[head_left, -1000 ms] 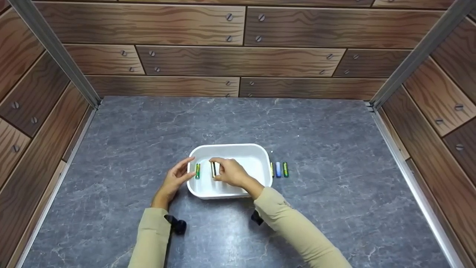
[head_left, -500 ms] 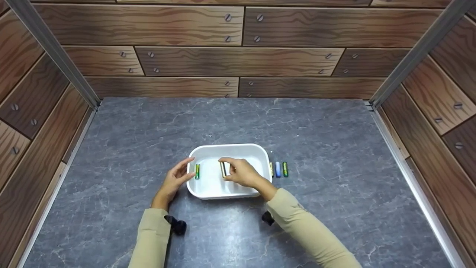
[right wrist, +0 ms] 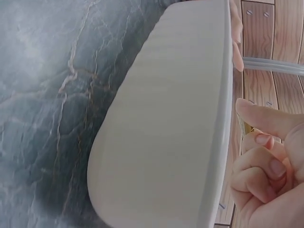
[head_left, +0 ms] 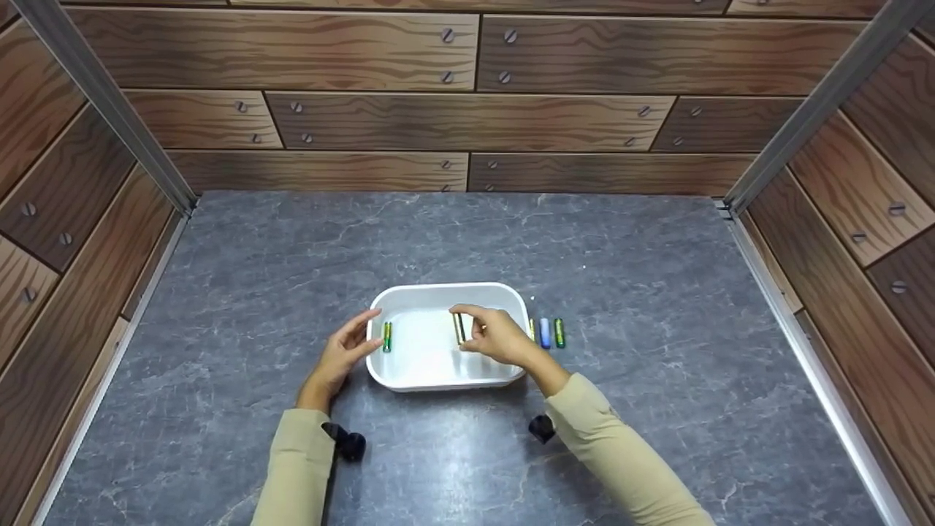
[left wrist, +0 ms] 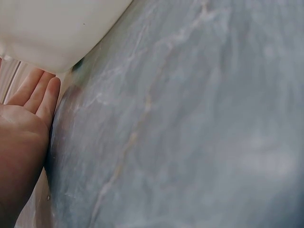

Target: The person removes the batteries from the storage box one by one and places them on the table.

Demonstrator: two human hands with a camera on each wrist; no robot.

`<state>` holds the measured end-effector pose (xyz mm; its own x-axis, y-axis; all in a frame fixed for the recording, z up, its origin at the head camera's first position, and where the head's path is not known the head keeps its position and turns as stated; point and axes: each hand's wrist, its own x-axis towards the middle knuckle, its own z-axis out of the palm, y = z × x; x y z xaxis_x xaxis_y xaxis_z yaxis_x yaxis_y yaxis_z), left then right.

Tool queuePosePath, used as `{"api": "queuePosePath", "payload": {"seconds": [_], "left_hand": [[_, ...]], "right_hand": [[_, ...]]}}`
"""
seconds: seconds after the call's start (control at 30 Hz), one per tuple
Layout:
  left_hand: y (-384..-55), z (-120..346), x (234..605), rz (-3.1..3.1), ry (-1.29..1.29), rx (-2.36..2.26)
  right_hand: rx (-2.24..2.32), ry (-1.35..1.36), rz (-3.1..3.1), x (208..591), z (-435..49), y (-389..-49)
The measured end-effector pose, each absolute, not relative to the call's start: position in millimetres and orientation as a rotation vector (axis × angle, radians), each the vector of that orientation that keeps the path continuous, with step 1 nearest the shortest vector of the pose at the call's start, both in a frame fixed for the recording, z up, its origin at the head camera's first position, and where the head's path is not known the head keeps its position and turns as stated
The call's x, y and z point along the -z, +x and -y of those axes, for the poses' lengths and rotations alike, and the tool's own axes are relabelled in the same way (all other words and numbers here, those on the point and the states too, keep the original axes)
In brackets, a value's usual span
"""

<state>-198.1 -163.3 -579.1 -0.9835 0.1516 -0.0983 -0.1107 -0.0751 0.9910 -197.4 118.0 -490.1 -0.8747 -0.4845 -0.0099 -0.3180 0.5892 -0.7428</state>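
Held battery (head_left: pixel 458 329): slim, gold and dark, in the air over the middle of the white tray, its ends pointing roughly to 12 and 6 o'clock; from the right wrist only a small yellow piece of it shows, above rim level.
Right hand (head_left: pixel 500 337): comes in from 4 o'clock and pinches the battery end to end, forefinger at its 12 o'clock end, thumb at its 6 o'clock end; the other fingers curl toward the palm.
White tray (head_left: pixel 447 383): sits on the table, long sides at 12 and 6 o'clock.
Green-and-yellow battery (head_left: pixel 387 337): lies inside the tray by the 9 o'clock wall.
Left hand (head_left: pixel 345 347): at the tray's 9 o'clock side, thumb and fingers spread at the rim, holding no battery; how firmly it bears on the tray I cannot tell.
Row at 3 o'clock: outside the tray, a yellow battery (head_left: pixel 532 331) partly hidden by the rim, then a blue battery (head_left: pixel 545 333) and a green battery (head_left: pixel 559 332), side by side.
Battery transfer: apparently mid-carry, between the tray and that row.
Rim crossing: the next move likely calls for keeping the end pinch, clearing the 3 o'clock rim and lowering the battery without knocking the row.
Table (head_left: pixel 657 292): grey, marbled, reaching the plank-patterned wall (head_left: pixel 380 120) at 12 o'clock.
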Motion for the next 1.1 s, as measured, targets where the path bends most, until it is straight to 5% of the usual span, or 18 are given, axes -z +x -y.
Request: {"api": "queuePosePath", "payload": {"seconds": [1.1], "left_hand": [[-196,164,579,-1.986,0.058,-2.179]], "right_hand": [[1.418,-0.489,-2.574,501,-207,-184]]}}
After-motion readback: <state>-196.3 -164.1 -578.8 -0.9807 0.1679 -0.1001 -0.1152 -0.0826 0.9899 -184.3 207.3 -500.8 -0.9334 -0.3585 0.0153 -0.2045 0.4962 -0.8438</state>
